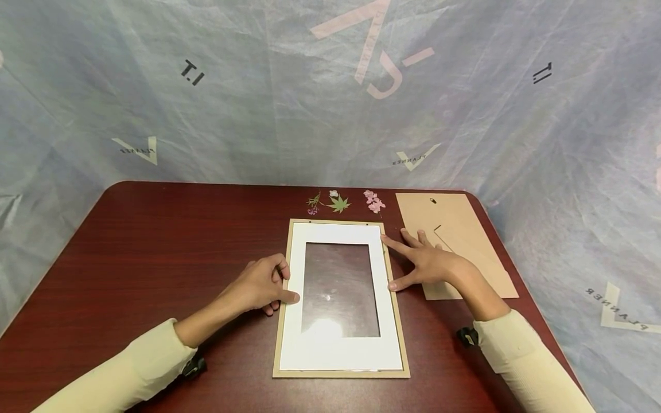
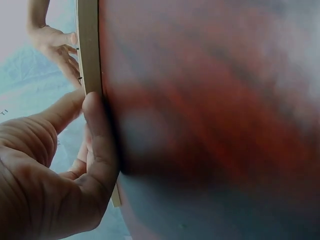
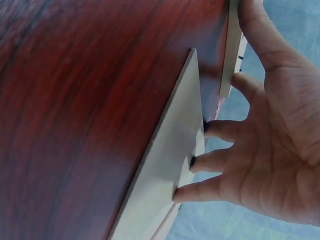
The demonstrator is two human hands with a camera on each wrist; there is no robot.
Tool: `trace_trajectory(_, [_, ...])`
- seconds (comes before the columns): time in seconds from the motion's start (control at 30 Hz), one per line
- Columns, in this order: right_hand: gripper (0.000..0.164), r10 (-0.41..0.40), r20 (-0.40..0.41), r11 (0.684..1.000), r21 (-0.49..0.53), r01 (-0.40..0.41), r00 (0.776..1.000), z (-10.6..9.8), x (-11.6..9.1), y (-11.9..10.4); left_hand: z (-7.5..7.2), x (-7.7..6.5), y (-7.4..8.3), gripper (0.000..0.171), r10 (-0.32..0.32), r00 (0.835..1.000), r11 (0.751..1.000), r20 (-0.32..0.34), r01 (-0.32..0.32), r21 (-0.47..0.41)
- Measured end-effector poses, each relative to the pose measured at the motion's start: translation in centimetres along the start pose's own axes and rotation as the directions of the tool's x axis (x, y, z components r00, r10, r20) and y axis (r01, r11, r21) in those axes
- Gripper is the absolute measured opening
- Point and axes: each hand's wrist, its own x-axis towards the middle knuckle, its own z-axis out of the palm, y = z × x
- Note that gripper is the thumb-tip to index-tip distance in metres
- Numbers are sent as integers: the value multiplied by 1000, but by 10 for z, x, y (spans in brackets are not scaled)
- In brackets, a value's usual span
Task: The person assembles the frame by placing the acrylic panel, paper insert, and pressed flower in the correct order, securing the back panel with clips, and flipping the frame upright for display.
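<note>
A light wooden picture frame (image 1: 341,374) lies on the table with a white mat (image 1: 341,354) inside it. Through the mat's window a clear glossy sheet (image 1: 338,287) shows a reflection. My left hand (image 1: 260,285) grips the frame's left side, thumb over the mat's edge and fingers curled at the outer side (image 2: 90,50). With fingers spread, my right hand (image 1: 428,264) touches the frame's right side with thumb and index finger. Its other fingertips rest on the brown backing board (image 3: 170,135), which lies to the right of the frame.
Beyond the frame lie a green leaf (image 1: 339,203), a small white flower (image 1: 333,193), a purple sprig (image 1: 312,210) and pink blossoms (image 1: 374,202). The dark red table (image 1: 196,229) ends at a grey sheet (image 1: 330,115) hung behind it and on both sides.
</note>
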Motion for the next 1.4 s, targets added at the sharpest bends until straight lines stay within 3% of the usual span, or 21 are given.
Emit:
trace_trajectory(0.07, [123,0,-2,1000,1,0,1000,0,0,0,-2,3,0,61,24,999,999,25,-25,29])
trace_trajectory(0.17, [123,1,-4,1000,5,-1,1000,0,0,0,-7,9,2,96,33,997,998,74,-37,52])
trace_trajectory(0.3, [122,0,-1,1000,10,0,1000,0,0,-1,-13,16,6,123,-21,990,998,138,13,58])
trace_trajectory(0.5, [122,-4,1,1000,17,4,1000,1,0,-2,-16,20,10,126,-72,985,993,158,56,103])
trace_trajectory(0.97, [127,-13,-26,1000,-19,13,1000,-4,7,-8,-21,25,8,130,-74,980,996,183,62,70])
trace_trajectory(1.4, [135,95,36,988,-123,-90,995,-18,17,-25,-23,37,14,143,-108,960,994,257,96,58])
